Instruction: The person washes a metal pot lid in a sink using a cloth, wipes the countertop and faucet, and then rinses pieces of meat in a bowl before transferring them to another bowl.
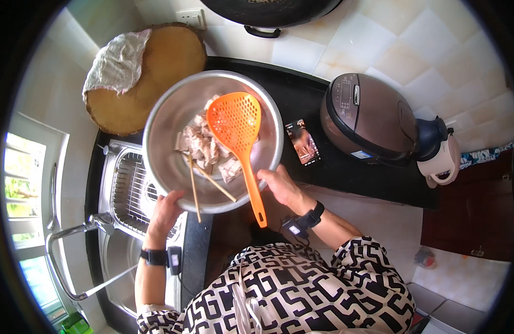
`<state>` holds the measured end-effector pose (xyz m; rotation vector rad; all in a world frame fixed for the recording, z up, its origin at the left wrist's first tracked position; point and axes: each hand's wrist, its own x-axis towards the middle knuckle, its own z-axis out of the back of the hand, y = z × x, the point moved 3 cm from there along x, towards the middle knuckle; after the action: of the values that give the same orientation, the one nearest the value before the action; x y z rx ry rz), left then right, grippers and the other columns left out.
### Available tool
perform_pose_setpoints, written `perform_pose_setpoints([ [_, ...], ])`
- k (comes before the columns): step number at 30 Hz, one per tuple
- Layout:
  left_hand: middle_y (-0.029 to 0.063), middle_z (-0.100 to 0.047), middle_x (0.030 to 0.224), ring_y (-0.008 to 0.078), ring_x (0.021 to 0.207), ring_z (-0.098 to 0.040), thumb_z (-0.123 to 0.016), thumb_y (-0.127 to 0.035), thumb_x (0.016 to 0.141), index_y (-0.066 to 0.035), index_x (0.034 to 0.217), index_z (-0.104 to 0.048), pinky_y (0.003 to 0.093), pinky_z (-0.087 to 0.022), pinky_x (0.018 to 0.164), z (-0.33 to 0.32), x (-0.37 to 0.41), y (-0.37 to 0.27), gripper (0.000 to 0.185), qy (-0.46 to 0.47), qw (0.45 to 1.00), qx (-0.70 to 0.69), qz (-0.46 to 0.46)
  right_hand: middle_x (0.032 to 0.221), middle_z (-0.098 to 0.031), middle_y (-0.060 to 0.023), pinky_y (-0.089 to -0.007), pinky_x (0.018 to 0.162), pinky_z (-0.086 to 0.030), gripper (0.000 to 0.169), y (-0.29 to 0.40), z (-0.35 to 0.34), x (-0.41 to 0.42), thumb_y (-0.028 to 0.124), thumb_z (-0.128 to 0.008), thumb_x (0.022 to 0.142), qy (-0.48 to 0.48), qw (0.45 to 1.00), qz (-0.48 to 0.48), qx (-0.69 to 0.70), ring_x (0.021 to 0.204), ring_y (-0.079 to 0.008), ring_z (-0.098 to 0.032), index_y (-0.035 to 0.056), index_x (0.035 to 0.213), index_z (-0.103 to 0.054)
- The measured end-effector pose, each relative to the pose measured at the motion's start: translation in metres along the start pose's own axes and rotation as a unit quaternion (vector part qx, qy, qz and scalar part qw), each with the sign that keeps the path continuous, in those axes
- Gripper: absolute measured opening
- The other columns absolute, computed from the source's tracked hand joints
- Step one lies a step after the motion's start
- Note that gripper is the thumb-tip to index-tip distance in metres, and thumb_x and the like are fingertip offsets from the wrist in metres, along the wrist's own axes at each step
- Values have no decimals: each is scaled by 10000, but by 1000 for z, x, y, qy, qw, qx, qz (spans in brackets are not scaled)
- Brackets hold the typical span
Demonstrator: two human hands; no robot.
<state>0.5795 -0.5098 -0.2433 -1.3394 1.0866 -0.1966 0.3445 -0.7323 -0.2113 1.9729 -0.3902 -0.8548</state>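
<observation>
Both my hands hold a large stainless steel bowl (154, 175) by its rim. My left hand (167, 208) grips the near left of the rim, and my right hand (280, 183) the near right, beside the handle of an orange perforated skimmer (236, 121). Inside the bowl lie pieces of pale meat (198, 142), partly under the skimmer's head. A pair of wooden chopsticks (213, 181) leans in the bowl, one tip reaching past the near rim. The skimmer's handle also sticks out over the rim towards me.
A round wooden chopping board (169, 54) with a cloth (117, 62) lies behind left. At left are a sink with a wire basket (127, 188) and a faucet (56, 250). A smartphone (303, 142), a rice cooker (369, 117) and a light kettle (442, 163) stand right on the black counter (374, 179).
</observation>
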Motion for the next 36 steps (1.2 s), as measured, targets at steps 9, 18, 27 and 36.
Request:
perform_pose_setpoints([
  [9, 85, -577, 738, 210, 519, -601, -563, -106, 852, 22, 851, -579, 321, -498, 411, 74, -206, 36, 128, -164, 979, -119, 32, 794, -640, -77, -279, 613, -480, 226, -22, -106, -86, 91, -534, 784, 167, 976, -12, -142, 678, -127, -584, -56, 932, -620],
  [18, 100, -625, 660, 176, 492, -590, -560, -104, 844, 29, 854, -593, 263, -465, 427, 128, -419, 136, 138, -309, 922, -226, 58, 778, -653, -82, -246, 549, -516, 218, -136, -244, -159, 129, -557, 835, 398, 884, -139, -204, 673, -151, -630, -50, 926, -642],
  [27, 122, -586, 648, 205, 460, -545, -556, -135, 808, 43, 860, -558, 288, -437, 414, 239, -445, 218, 185, -415, 860, -294, 29, 804, -614, -165, -424, 615, -550, 223, -246, -369, -139, 86, -556, 819, 356, 832, -354, -234, 629, -272, -616, -81, 965, -583],
  [36, 142, -577, 715, 230, 478, -542, -584, -132, 755, 56, 912, -550, 302, -424, 400, 302, -377, 264, 248, -442, 839, -309, 69, 1007, -539, -197, -547, 751, -467, 395, -303, -391, -92, 300, -564, 910, 245, 822, -491, -152, 864, -345, -534, 4, 1158, -482],
])
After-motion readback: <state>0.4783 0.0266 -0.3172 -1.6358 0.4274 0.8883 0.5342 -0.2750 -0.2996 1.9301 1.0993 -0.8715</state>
